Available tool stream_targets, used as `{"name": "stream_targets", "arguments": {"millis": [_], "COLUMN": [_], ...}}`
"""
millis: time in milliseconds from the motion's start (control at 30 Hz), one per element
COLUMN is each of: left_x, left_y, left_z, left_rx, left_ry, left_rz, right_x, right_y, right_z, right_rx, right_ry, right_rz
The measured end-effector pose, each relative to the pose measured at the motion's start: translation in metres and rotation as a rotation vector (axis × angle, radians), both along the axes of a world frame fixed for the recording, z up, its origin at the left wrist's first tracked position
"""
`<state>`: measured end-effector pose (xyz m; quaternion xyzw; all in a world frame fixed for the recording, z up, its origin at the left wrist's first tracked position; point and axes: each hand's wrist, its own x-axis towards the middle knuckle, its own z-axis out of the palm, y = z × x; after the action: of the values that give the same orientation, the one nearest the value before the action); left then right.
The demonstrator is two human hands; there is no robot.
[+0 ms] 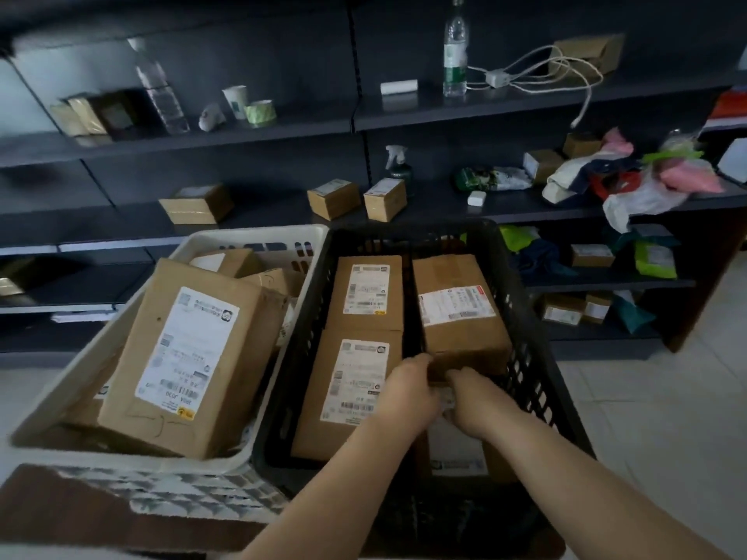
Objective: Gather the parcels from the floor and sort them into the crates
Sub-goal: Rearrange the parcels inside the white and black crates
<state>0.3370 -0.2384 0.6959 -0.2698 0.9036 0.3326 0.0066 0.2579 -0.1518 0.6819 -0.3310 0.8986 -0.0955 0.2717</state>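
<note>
Placing step, by the look of it: both hands down inside the black plastic crate [537, 333] at the centre right of the frame, working on a cardboard parcel [458, 450] at the near right corner of it. Left hand [408, 392] with fingers curled over the far edge of that parcel, apparently gripping it; right hand [471, 400] just beside, fingers bent down on the same edge, though exact grip hard to tell because of the blur. Already in the black crate: two labelled boxes in a row on the left side and a taller taped box [461, 309] at the far right, touching the fingertips or very near them. White crate [258, 240] at the left of the frame, touching the black one, holding a large labelled box [190, 353] tilted over smaller ones. No parcel on the visible floor. Next move, as a judgement: pushing the held parcel flat into the free corner, then releasing and turning back for more parcels. Little space remaining there, so careful alignment needed.
</note>
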Motion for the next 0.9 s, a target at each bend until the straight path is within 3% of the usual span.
{"name": "stream_targets", "arguments": {"millis": [133,300,433,533,633,733,800,900], "left_x": [0.039,0.101,0.148,0.180,0.201,0.215,0.221,0.231], "left_y": [-0.014,-0.039,-0.077,-0.117,-0.157,-0.188,-0.200,-0.215], "left_z": [0.033,0.076,0.089,0.086,0.080,0.071,0.063,0.051], "left_rx": [-0.208,-0.516,-0.554,-0.466,-0.316,-0.041,0.179,0.265], "left_ry": [0.355,0.516,0.569,0.550,0.418,0.298,0.387,0.538], "left_rz": [0.133,0.293,0.486,0.641,0.668,0.631,0.614,0.570], "right_x": [0.022,0.066,0.096,0.116,0.136,0.162,0.181,0.207], "right_y": [-0.007,-0.044,-0.075,-0.101,-0.127,-0.150,-0.163,-0.186], "right_z": [0.030,0.069,0.080,0.079,0.072,0.065,0.060,0.054], "right_rx": [-0.306,-0.519,-0.565,-0.514,-0.473,-0.522,-0.581,-0.752], "right_ry": [0.078,-0.044,-0.109,-0.175,-0.160,-0.151,-0.119,-0.147], "right_rz": [0.064,0.165,0.208,0.208,0.138,0.054,-0.026,-0.152]}}
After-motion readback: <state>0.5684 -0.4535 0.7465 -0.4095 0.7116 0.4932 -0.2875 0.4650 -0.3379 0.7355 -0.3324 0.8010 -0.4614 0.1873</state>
